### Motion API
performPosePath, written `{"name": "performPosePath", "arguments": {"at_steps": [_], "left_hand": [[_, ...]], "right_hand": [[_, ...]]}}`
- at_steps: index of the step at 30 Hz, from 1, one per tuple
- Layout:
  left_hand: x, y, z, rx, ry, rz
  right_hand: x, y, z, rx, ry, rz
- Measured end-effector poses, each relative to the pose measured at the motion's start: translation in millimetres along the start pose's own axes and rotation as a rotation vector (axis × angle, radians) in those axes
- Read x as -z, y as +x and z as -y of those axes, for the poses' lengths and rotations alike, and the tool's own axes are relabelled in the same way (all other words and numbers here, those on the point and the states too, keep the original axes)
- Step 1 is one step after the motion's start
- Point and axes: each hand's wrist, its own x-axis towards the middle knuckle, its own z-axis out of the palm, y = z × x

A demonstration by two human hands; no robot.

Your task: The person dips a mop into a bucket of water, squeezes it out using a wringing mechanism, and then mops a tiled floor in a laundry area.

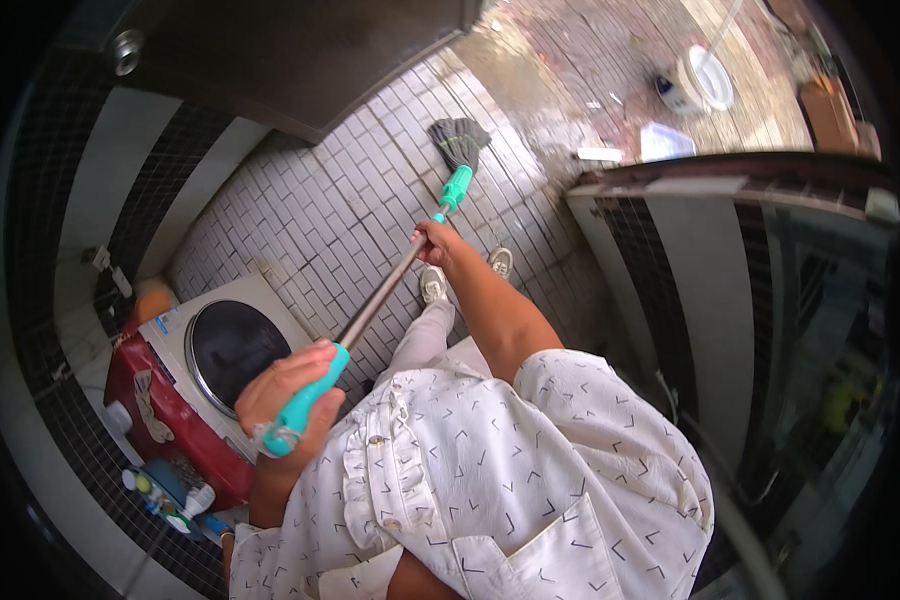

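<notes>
My left hand [292,397] is wrapped around the turquoise end grip [311,401] of a mop, near the lower left. Farther down the metal pole [382,300], my right hand [436,244] holds it just behind the turquoise collar. The mop slants away from me, and its grey strip head [459,142] lies on the pale tiled floor [360,180]. Clear plastic wrap clings to the end of the grip. Below my right hand are my two light shoes [433,285].
A front-loading washing machine [281,300] with a red cover [150,390] stands at left, bottles beside it. A dark door [270,60] is at upper left. Beyond the doorway are a white bucket [686,86], a white tray [667,142] and a cardboard box [829,116]. A striped tiled wall [697,255] stands right.
</notes>
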Motion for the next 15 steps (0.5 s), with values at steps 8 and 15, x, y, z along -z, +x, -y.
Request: {"name": "performPosePath", "arguments": {"at_steps": [8, 15], "left_hand": [[-38, -33, -13, 0.041, -0.162, 0.101], [-118, -57, -37, 0.194, -0.292, 0.237]], "right_hand": [[112, -53, -40, 0.066, -0.005, -0.233], [298, -37, -101, 0.078, 0.236, -0.372]]}}
